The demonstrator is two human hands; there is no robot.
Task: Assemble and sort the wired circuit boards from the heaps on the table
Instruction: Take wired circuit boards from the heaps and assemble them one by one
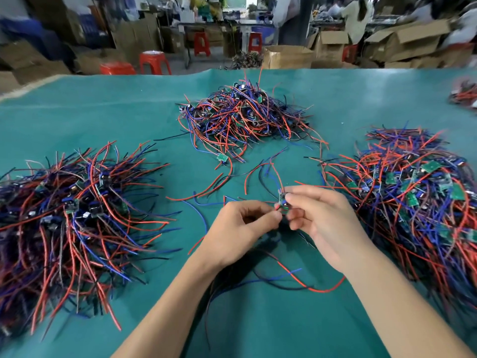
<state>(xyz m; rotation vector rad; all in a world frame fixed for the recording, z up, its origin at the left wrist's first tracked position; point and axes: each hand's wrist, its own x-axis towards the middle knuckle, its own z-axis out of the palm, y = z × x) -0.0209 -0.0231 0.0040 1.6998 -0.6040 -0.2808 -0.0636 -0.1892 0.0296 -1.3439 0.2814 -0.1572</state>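
Hands meet above the worktop (258, 319), right hand (322, 223) pinching a small board (283, 202) and left hand (242, 223) pinching its wires (276, 207), which trail across loose strands below and could snag, jerking the board free.

Teal table cover (103, 120); red, blue, black wire heaps (77, 215); green boards (430, 166); red stools (154, 62).

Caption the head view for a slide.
Both hands, left hand and right hand, pinch a wired circuit board amid three wire heaps.
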